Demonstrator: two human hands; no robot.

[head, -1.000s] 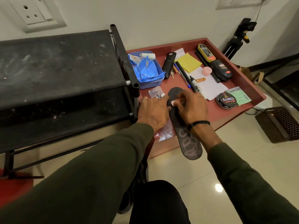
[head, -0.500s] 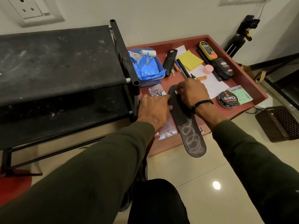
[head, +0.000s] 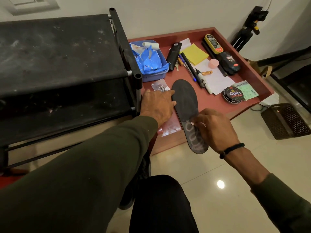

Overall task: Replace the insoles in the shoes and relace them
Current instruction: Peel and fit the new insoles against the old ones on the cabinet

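I see the insole (head: 184,98) lying on the red tabletop (head: 217,103), heel overhanging its near edge. My left hand (head: 157,106) rests flat beside it, steadying; my right hand (head: 212,128) pinches the heel, probably to lift it.

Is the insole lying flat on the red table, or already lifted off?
Lying flat. The insole rests on the red table, heel end overhanging the edge, where the right hand pinches it.
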